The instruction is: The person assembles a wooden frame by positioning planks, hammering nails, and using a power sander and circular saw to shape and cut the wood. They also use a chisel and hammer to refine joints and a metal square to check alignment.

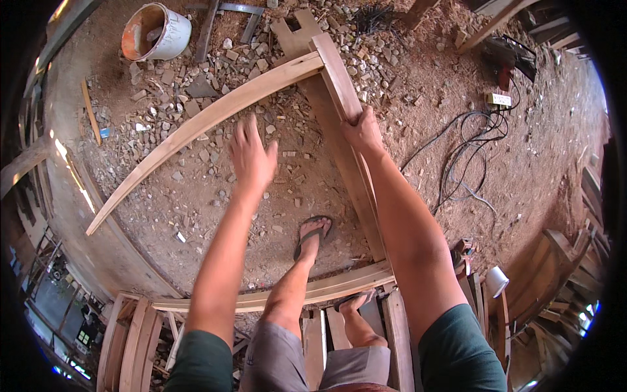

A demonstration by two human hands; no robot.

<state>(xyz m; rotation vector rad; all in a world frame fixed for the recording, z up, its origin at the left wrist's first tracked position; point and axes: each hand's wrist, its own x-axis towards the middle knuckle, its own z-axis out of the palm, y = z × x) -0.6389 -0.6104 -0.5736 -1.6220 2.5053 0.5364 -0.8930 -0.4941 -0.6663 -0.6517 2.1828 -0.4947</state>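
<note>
A joined frame of pale timber spans the ground before me. Its far rail (pixel 215 111) runs from the lower left to a corner at the top, where it meets a wooden crosspiece (pixel 336 75). My right hand (pixel 363 132) is closed round that crosspiece, a little below the corner. The near rail (pixel 261 299) crosses beside my feet. My left hand (pixel 253 158) hangs in the open middle of the frame, slightly blurred, holding nothing, fingers stretched forward. Beneath the crosspiece lies a wider brown board (pixel 333 124) with a notch at its far end.
Rubble and wood chips cover the dirt floor. A dirty white bucket (pixel 171 36) and a metal square (pixel 251 23) lie at the far left. Black cable (pixel 457 153) coils on the right by a white socket block (pixel 499 100). Stacked planks (pixel 134 340) stand near me.
</note>
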